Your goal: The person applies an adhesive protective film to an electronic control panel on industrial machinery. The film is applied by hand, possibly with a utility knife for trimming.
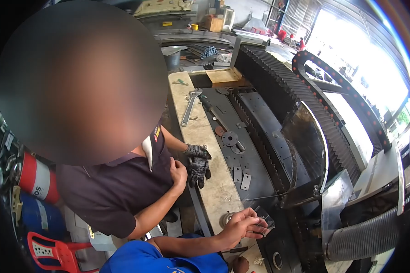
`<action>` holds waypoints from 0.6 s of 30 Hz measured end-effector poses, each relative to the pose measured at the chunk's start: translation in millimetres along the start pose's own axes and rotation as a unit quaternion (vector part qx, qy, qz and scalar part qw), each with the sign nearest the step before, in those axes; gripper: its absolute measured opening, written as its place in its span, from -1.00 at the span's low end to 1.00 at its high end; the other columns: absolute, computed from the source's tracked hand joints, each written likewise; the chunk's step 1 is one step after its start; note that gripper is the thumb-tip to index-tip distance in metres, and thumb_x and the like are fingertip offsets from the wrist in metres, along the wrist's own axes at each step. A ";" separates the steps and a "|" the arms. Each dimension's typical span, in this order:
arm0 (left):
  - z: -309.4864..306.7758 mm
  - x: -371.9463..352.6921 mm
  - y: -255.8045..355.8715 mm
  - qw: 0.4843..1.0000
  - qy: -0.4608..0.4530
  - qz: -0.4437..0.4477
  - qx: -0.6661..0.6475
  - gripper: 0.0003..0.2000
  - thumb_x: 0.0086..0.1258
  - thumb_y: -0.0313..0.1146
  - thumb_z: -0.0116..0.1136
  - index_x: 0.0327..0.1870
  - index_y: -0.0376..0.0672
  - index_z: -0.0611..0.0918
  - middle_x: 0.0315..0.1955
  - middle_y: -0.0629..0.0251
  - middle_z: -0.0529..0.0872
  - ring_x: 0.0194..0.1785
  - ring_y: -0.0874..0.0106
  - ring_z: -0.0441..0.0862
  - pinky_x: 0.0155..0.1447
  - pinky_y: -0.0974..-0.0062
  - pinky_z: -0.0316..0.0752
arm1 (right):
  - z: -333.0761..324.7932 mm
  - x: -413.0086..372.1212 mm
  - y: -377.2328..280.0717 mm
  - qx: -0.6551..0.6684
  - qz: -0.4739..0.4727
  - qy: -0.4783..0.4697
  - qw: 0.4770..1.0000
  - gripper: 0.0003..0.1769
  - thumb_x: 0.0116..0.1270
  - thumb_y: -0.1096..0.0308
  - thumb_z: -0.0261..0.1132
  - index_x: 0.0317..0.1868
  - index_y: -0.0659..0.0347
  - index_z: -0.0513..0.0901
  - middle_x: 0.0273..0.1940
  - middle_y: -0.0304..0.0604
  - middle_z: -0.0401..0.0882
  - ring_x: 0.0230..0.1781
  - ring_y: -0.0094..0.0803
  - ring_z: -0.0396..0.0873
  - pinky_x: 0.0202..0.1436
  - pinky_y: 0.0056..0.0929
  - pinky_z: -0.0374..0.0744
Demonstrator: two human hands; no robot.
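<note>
My left hand [242, 226] reaches out from a blue sleeve over the pale ledge of the machine. Its thumb and fingers pinch a thin, transparent piece of plastic [268, 219]; its exact kind is hard to make out. Just behind the hand, a round metal part [226, 220] sits on the ledge [221, 182]. Only a small part of my right hand [240, 264] shows at the bottom edge, and its fingers are hidden. Small light-coloured bits [258, 261] lie beside it.
A co-worker in a dark shirt [100, 191] stands at the left, a dark glove [198, 170] on one hand. An adjustable wrench [191, 107] lies on the ledge. Metal plates [246, 181] and a round flange [229, 139] rest on the machine bed. A ribbed hose [366, 239] is at right.
</note>
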State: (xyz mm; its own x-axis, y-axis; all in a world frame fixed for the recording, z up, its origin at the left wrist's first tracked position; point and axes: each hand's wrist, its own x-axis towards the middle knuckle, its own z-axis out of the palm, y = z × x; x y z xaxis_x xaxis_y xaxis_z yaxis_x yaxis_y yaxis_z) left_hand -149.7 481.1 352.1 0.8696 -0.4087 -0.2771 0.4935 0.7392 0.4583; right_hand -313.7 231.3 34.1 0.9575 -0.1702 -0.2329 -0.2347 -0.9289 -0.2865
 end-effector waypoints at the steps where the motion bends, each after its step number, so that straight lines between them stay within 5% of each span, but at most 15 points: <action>1: -0.7 -0.9 -1.1 1.000 -0.002 0.008 -0.003 -0.97 0.45 -0.41 -0.08 -0.22 -0.12 0.39 -0.11 0.09 0.63 -0.02 0.22 0.67 0.01 0.28 0.62 | -2.0 0.9 -1.3 -0.002 -0.003 0.001 1.000 -0.49 0.34 -0.02 -0.01 -0.39 0.20 0.71 -0.37 0.08 0.68 -0.31 0.03 0.65 -0.20 -0.05 0.59; 7: -3.0 -6.3 -5.1 1.000 0.006 0.008 -0.020 -0.96 0.45 -0.41 -0.08 -0.24 -0.10 0.37 -0.12 0.10 0.63 -0.02 0.23 0.67 0.01 0.29 0.62 | -22.3 -3.8 -10.1 0.009 -0.014 -0.003 1.000 -0.48 0.34 -0.02 -0.01 -0.47 0.20 0.69 -0.42 0.09 0.66 -0.34 0.01 0.65 -0.21 -0.10 0.59; 9: -3.7 -6.8 -8.6 1.000 0.011 0.000 -0.018 -0.98 0.45 -0.43 -0.11 -0.24 -0.10 0.37 -0.10 0.05 0.61 0.00 0.19 0.65 0.04 0.25 0.60 | -1.7 -2.7 10.7 -0.013 -0.102 0.038 0.994 -0.60 0.36 0.12 0.02 -0.45 0.19 0.63 -0.40 0.05 0.66 -0.26 -0.06 0.65 -0.20 -0.09 0.60; 12: -4.9 -5.8 -14.5 1.000 0.001 0.002 -0.021 -0.94 0.45 -0.40 -0.05 -0.24 -0.10 0.37 -0.14 0.13 0.65 -0.03 0.24 0.69 -0.01 0.32 0.65 | -6.6 -2.5 2.8 -0.094 -0.011 0.048 0.994 -0.76 0.07 0.16 0.24 -0.51 0.17 0.63 -0.48 -0.03 0.62 -0.38 -0.03 0.62 -0.29 -0.07 0.54; 18: -3.0 -5.0 -19.4 1.000 -0.004 -0.010 -0.022 -0.95 0.46 -0.41 -0.08 -0.24 -0.11 0.36 -0.11 0.11 0.63 -0.01 0.22 0.68 -0.01 0.31 0.65 | 2.3 -3.3 -6.9 -0.094 -0.004 0.049 0.994 -0.77 0.08 0.19 0.22 -0.48 0.20 0.60 -0.42 -0.06 0.63 -0.34 -0.08 0.59 -0.16 -0.08 0.47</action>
State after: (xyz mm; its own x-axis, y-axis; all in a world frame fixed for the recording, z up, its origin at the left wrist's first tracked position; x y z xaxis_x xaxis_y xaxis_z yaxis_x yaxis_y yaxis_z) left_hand -163.7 470.4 342.0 0.8595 -0.4287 -0.2785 0.5102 0.7530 0.4156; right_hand -315.7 239.1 34.6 0.9732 -0.1849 -0.1364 -0.2000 -0.9740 -0.1061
